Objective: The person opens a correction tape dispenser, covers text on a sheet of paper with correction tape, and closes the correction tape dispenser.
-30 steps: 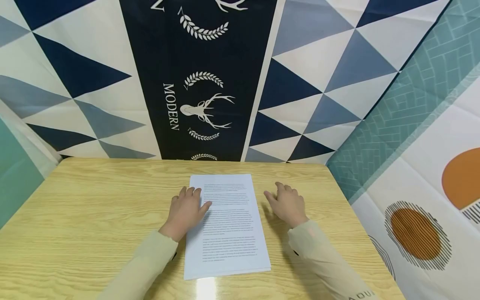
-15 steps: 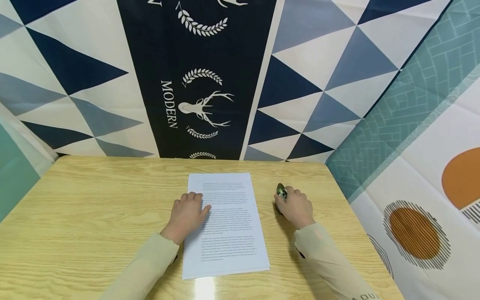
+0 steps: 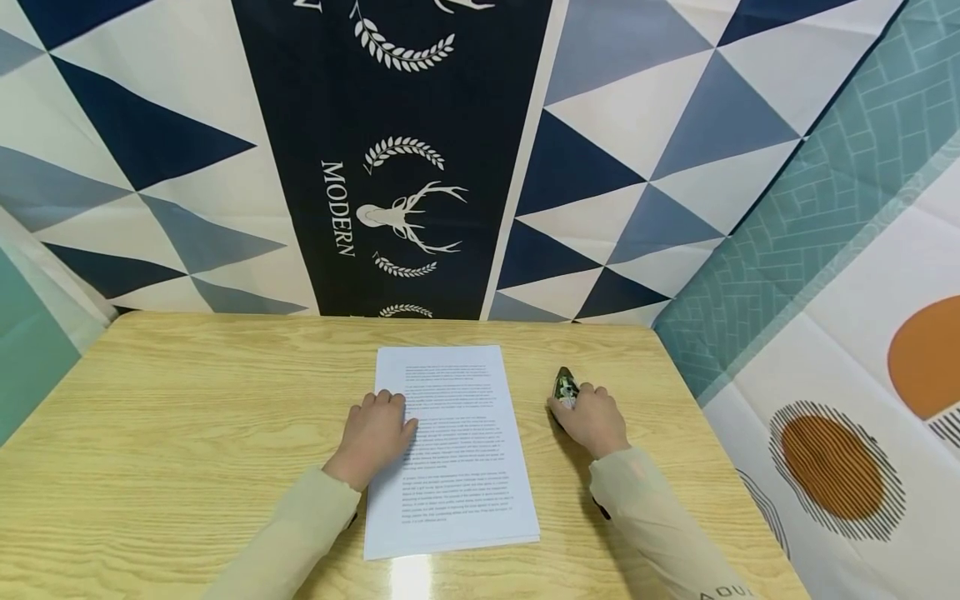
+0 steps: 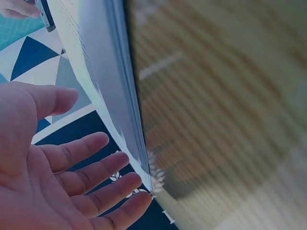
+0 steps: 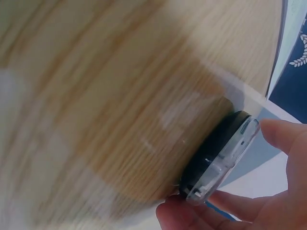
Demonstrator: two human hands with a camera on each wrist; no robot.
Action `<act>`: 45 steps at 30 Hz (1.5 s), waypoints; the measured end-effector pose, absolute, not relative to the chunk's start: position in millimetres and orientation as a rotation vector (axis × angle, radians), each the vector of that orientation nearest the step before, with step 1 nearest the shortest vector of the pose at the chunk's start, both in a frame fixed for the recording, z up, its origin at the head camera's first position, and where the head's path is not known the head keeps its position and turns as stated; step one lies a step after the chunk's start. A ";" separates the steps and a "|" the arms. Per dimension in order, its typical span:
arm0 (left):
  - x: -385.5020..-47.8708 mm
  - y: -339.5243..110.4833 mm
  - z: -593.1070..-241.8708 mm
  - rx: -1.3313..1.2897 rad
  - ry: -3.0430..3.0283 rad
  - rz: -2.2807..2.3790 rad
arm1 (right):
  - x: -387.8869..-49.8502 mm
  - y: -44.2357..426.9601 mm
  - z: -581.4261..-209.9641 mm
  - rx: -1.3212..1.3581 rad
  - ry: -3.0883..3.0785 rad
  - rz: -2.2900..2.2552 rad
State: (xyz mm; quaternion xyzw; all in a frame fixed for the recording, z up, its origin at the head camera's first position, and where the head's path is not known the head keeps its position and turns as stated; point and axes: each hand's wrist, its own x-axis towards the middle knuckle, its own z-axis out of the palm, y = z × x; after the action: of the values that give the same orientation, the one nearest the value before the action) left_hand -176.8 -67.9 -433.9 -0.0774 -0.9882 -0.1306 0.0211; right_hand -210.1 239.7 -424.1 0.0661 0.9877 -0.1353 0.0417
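Note:
On the wooden table lies a stack of printed paper (image 3: 457, 467), its long sides running away from me. My left hand (image 3: 372, 437) rests at its left side with fingers spread loosely; in the left wrist view that hand (image 4: 72, 167) shows its palm beside the stack's edge (image 4: 120, 72). To the right of the paper, my right hand (image 3: 595, 421) holds a small oval object (image 3: 566, 387), dark and green, shaped like a computer mouse. The right wrist view shows the object's clear shell and black side (image 5: 218, 158) between the thumb and fingers of the hand (image 5: 283, 191).
The wooden table (image 3: 187, 433) reaches back to a patterned cloth wall (image 3: 405, 208) with triangles and a deer print. Another patterned cloth (image 3: 825, 375) hangs along the right side.
The oval object, not visible a second ago, has appeared in my right hand, whose fingers now cover less of its far end. My left hand has stayed on the paper, shifting slightly nearer.

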 end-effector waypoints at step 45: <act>-173.4 -66.5 -433.9 -0.267 -3.084 -0.412 | -205.3 222.5 -416.7 0.015 3.144 -0.475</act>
State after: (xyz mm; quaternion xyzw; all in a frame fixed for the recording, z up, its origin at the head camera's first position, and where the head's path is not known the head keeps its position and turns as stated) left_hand -173.4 -66.5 -433.9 -0.0855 -0.9875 -0.1318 0.0095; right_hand -205.3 222.5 -416.7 0.0047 0.9886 -0.1493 -0.0191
